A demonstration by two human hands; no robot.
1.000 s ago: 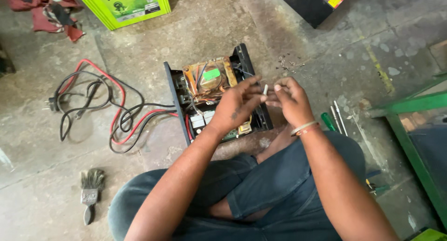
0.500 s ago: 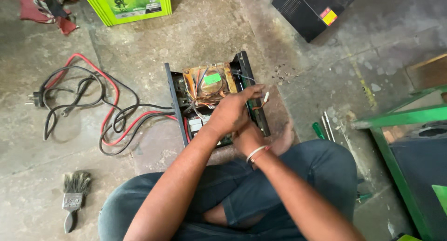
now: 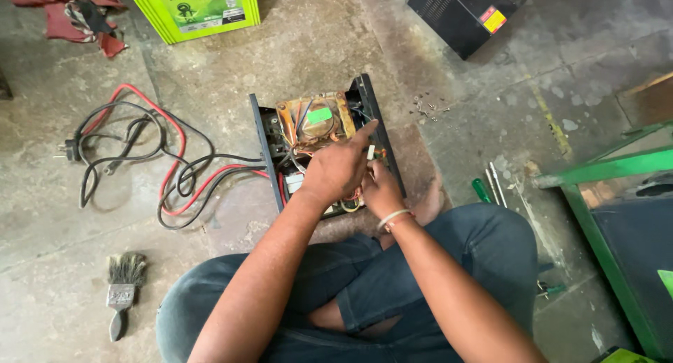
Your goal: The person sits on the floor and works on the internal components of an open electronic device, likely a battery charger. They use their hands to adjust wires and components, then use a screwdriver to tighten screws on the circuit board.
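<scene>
Open black inverter chassis sits on the concrete floor right in front of the crossed legs; both hands are inside it, left hand over the wiring beside the transformer with forefinger stretched out, its grip holding nothing I can see. Right hand is just beside it, grip pinched on a small white part, though what the part is can't be told. Red and black cables lie left of the chassis, paintbrush further down-left, green-handled screwdrivers right of it, green battery box above-left.
</scene>
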